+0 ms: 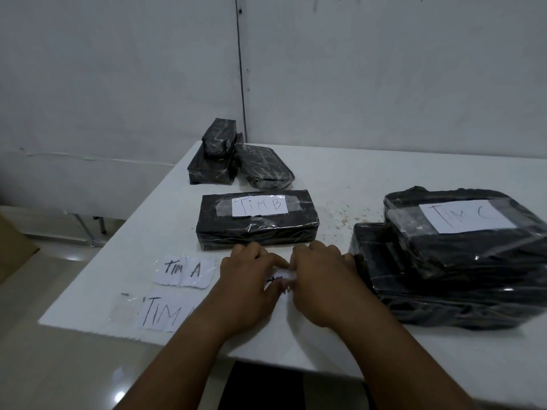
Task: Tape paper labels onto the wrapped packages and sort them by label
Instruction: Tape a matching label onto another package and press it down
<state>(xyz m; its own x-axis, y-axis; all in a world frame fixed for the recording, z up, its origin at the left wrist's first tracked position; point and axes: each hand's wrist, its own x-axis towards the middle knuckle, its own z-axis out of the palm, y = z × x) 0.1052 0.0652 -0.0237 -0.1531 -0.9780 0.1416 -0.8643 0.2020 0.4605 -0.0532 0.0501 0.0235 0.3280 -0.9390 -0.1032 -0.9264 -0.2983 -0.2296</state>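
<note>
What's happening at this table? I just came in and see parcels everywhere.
A person is labelling wrapped packages. Both hands, left and right, work a small paper label on the table. One package already reads TIM B, a stack TIM C. Two TIM A labels lie loose; three packages at the back are unlabelled.

White table (340, 173) carries: unlabelled black packages (236, 156) at far edge, "TIM B" package (257, 224) mid, "TIM C" stack (455, 258) right, loose paper labels (185, 272) (taped, "TIM A") near left.

Black wrapped package (257, 223) labelled "TIM B", flat mid-table; loose "TIM A" label (185, 271) nearer.
</note>
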